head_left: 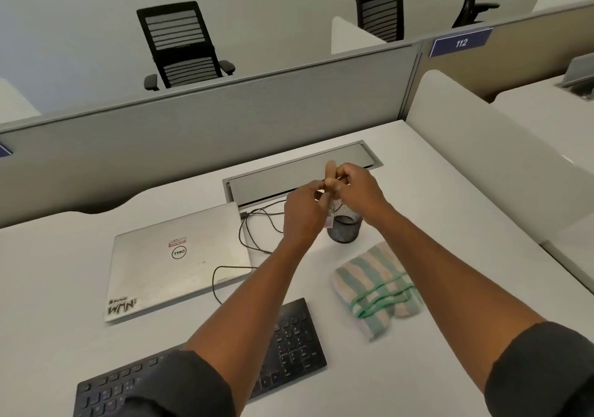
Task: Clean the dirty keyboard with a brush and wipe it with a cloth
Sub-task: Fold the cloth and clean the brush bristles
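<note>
Brush (pixel 330 177) at frame centre, wooden handle upright, gripped by both hands: left hand (pixel 302 206) and right hand (pixel 360 191) curl fingers round it above mesh cup (pixel 344 228). Keyboard (pixel 289 336) bottom centre, under forearms. Striped cloth (pixel 377 288) right of it. Closed laptop (pixel 176 262) left.

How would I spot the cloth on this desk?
Start at the silver laptop on the white desk and look right, past the mesh cup. The cloth lies folded there, the only soft thing, striped green and cream.
</note>
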Demonstrator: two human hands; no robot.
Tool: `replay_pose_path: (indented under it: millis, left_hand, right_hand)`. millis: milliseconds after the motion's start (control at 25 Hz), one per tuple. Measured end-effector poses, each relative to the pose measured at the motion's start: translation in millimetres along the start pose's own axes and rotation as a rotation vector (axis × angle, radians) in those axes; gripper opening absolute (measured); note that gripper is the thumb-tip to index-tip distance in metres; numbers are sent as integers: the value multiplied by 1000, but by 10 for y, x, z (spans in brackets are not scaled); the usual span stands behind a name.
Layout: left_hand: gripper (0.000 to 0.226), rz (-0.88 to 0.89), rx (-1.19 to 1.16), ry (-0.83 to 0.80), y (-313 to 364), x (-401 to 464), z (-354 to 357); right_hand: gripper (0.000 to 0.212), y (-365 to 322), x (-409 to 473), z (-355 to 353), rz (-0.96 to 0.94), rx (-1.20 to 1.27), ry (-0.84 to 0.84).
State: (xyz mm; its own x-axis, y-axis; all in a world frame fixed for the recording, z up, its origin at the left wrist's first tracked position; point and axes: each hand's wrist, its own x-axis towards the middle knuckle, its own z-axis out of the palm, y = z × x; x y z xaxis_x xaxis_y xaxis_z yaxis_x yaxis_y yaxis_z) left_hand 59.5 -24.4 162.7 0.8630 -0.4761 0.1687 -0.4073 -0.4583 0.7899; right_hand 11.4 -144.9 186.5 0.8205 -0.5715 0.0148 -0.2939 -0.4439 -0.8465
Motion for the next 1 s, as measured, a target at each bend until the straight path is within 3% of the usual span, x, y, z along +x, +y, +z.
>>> replay_pose_path:
  millis: [120, 280, 600, 1000]
  left_hand:
    - [17, 38, -9, -23, 158, 214, 112]
    - [15, -4, 51, -123, 136, 416, 338]
    - [20, -102, 110, -158, -24, 442, 598]
    - [23, -151, 58, -182, -222, 414, 673]
  right_hand:
    - [6, 41, 157, -214, -15, 55, 54]
    - [10, 161, 240, -306, -32, -81, 123]
    - [12, 484, 324, -147, 30, -237, 88]
    - [8, 794, 329, -5, 111, -216, 66]
